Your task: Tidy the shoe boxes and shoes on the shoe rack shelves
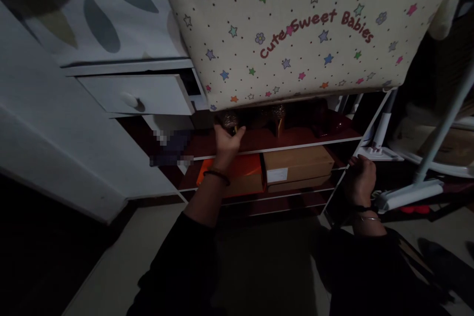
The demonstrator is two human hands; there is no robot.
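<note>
My left hand reaches onto the upper shelf of a dark red rack with white edges. Its thumb and fingers close around a glittery high-heeled shoe, partly hidden by the hand and shadow. Just right of it stands a second glittery shoe with a gold heel. Farther right on that shelf is a shiny dark red shoe. My right hand is at the rack's right side post, fingers curled; whether they grip the post is hard to see.
A cream cloth with stars hangs over the rack's top. Below are an orange box and a brown cardboard box. A partly pulled-out white drawer juts out at left. A pale pole with a flat head leans at right.
</note>
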